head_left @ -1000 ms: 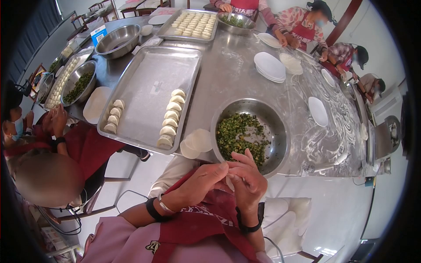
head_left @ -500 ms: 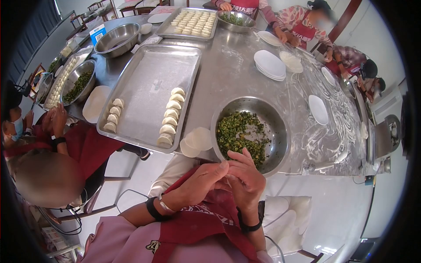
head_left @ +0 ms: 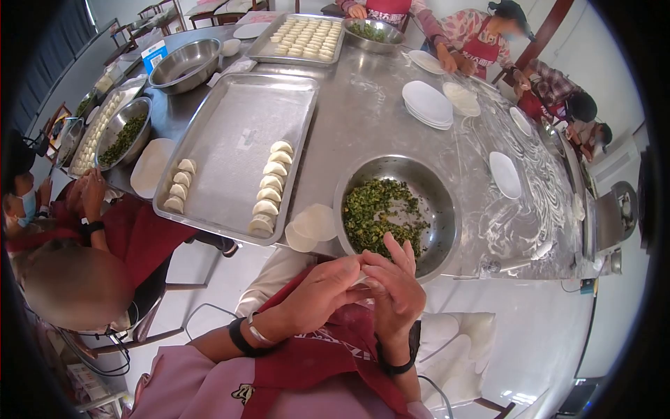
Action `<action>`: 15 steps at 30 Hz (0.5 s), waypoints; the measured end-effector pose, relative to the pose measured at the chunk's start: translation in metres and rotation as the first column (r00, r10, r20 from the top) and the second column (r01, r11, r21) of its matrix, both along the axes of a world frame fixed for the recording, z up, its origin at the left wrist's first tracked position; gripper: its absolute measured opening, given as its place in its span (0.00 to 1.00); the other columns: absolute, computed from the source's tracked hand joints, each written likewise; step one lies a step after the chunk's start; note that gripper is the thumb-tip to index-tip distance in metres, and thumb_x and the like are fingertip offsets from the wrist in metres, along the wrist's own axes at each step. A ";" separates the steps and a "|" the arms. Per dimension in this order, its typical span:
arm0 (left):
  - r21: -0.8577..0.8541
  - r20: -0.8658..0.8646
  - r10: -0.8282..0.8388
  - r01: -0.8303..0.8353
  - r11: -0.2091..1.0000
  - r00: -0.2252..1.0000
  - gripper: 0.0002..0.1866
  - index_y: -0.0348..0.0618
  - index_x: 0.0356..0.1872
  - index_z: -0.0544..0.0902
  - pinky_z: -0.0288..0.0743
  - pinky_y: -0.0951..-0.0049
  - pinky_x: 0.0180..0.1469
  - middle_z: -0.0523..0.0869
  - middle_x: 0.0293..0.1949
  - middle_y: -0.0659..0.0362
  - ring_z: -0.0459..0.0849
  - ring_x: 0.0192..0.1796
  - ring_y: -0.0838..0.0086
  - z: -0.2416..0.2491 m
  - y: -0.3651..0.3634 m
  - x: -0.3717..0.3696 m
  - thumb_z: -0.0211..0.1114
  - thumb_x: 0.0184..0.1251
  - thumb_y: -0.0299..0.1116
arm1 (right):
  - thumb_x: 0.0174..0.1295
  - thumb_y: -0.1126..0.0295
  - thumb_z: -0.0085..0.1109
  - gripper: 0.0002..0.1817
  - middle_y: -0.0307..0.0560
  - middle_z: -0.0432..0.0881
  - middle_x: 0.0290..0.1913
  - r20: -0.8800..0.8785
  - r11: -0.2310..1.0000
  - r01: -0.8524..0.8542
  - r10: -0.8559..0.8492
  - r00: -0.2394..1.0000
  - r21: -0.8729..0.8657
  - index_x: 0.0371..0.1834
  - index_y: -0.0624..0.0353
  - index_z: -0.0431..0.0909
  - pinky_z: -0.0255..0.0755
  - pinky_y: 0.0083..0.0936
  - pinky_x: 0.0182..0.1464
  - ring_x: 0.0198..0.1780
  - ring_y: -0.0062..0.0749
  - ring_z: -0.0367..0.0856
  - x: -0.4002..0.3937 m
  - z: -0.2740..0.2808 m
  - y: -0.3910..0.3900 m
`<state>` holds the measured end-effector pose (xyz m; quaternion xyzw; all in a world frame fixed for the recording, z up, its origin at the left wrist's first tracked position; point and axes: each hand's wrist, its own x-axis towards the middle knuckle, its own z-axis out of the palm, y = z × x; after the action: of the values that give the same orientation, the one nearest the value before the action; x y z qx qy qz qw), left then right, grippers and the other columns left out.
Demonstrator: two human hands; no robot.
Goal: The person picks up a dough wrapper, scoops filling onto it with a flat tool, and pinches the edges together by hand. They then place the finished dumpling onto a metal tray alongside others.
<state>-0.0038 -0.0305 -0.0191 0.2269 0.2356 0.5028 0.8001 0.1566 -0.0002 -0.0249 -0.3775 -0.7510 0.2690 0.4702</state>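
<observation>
My left hand [head_left: 322, 292] and my right hand [head_left: 396, 285] meet at the near rim of a steel bowl [head_left: 447, 230]. Both have their fingers pinched on a dumpling [head_left: 362, 280], of which only a pale sliver of dough shows. Some fingers of the right hand stick up over the bowl. Chopped green filling [head_left: 384, 209] lies in the bowl, mostly to its left. Left of the bowl, a few thin round wrappers [head_left: 314, 221] overlap at the table edge. Beyond them, a metal tray [head_left: 230, 140] carries a short row of folded dumplings [head_left: 181, 183] and a longer row [head_left: 272, 185].
A co-worker [head_left: 91, 230] sits close on my left, hands raised near another filling bowl [head_left: 125, 136]. At the back stands a full dumpling tray [head_left: 303, 38]. White plates [head_left: 427, 103] and floury smears lie across the steel table [head_left: 349, 112]. More people work at the far right.
My right hand's raised fingers have spread and shifted slightly to the right. Both hands still pinch the dumpling. The view has moved very little.
</observation>
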 end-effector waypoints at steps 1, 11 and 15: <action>0.029 -0.045 -0.009 0.010 1.000 0.999 0.23 0.36 0.68 0.69 0.73 0.65 0.67 0.77 0.58 0.58 0.79 0.61 0.72 -0.002 0.000 -0.001 0.42 0.86 0.44 | 0.64 0.67 0.65 0.11 0.51 0.88 0.54 0.038 1.000 -0.004 0.004 0.999 0.017 0.46 0.60 0.87 0.54 0.57 0.75 0.71 0.56 0.73 -0.001 0.001 0.002; -0.026 0.083 -0.011 0.013 1.000 0.996 0.27 0.29 0.71 0.64 0.72 0.63 0.69 0.74 0.64 0.52 0.78 0.60 0.71 0.008 0.005 0.000 0.41 0.86 0.43 | 0.73 0.53 0.54 0.24 0.58 0.81 0.63 0.122 0.985 0.121 -0.136 0.983 0.120 0.56 0.65 0.80 0.62 0.55 0.71 0.73 0.60 0.69 -0.006 -0.005 0.001; -0.073 0.132 0.035 -0.025 0.997 0.991 0.25 0.30 0.69 0.66 0.72 0.63 0.68 0.76 0.60 0.53 0.78 0.59 0.72 0.006 0.004 0.007 0.42 0.86 0.42 | 0.76 0.57 0.49 0.21 0.59 0.83 0.59 0.184 0.951 0.191 -0.238 0.954 0.242 0.52 0.67 0.81 0.63 0.54 0.71 0.71 0.62 0.71 -0.011 -0.010 -0.001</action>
<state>0.0037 -0.0261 -0.0130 0.1605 0.2027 0.5203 0.8139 0.1458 -0.0016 -0.0347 -0.4288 -0.7763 0.0889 0.4535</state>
